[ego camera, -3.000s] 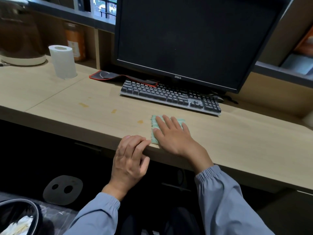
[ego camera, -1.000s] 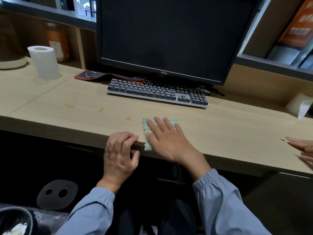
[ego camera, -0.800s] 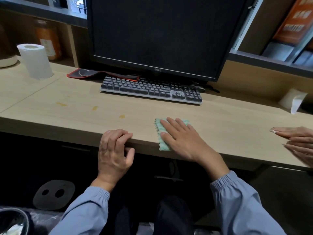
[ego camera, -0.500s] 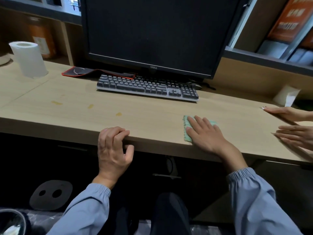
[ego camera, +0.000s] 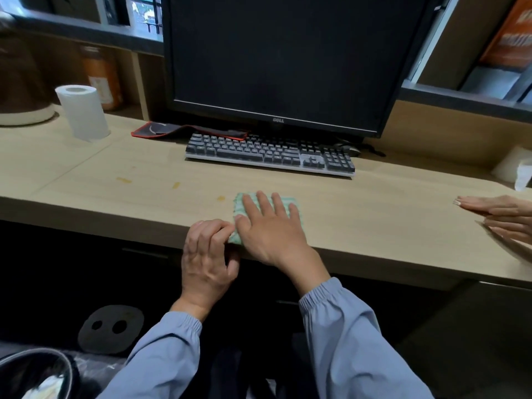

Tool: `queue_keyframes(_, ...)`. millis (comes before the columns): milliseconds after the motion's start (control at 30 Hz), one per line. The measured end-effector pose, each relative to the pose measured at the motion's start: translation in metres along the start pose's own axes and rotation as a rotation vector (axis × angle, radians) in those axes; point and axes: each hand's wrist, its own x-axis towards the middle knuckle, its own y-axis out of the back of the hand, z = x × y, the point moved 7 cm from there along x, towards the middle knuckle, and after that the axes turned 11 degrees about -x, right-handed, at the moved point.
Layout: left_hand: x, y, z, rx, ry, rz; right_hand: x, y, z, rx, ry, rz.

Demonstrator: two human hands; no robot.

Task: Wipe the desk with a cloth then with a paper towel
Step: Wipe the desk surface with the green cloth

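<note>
the green cloth was a thin floppy folded pad lying flat near the front edge of the desk, right beside an orange spot, with the right hand spread open and pressing it down rather than pinching it. looked soft and light, so i'd guess flat-palm pressure was the way to move it without bunching. left hand was curled over the desk edge, fingertips touching the cloth's near corner.

R hand flat, fingers spread, palm down; L hand curled, fingertips hooked, just beside it. Both arms in blue sleeves.
</note>
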Motion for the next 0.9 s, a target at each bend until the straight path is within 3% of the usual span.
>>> queue_keyframes(267,0.006,0.009,0.007,0.022,-0.013,0.029,-0.024,0.002,0.072,0.011,-0.040,0.016)
queue_keyframes(600,0.006,0.008,0.010,0.005,0.057,0.057,-0.051,-0.004,0.248,-0.048,-0.331,-0.109)
queue_keyframes(900,0.008,0.001,0.010,-0.034,0.057,0.089,-0.008,0.014,0.289,0.007,-0.448,-0.141)
